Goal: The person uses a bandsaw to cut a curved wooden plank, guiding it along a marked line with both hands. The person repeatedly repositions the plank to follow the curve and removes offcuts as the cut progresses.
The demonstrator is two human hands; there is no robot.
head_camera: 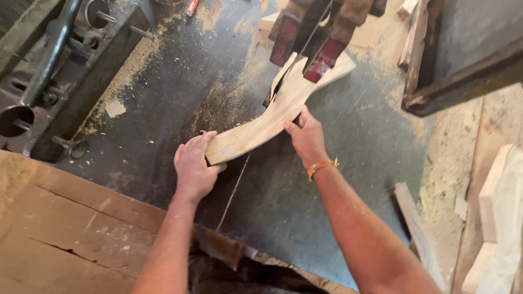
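The left hand [193, 170] is clamping the near end of the curved pale wooden blank [262, 126], which is running diagonally up-right toward the thin saw blade [305, 45]; the right hand [307, 137] is pressing its middle, fingers closed.

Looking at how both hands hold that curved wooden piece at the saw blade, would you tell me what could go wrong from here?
1. The right hand presses the curved wooden piece close behind the blade guide; a slip could carry fingers toward the blade.
2. The left hand has its grip only on the piece's near end, so the curve might twist and bind.
3. Sawdust on the saw table may let the wood slide suddenly.
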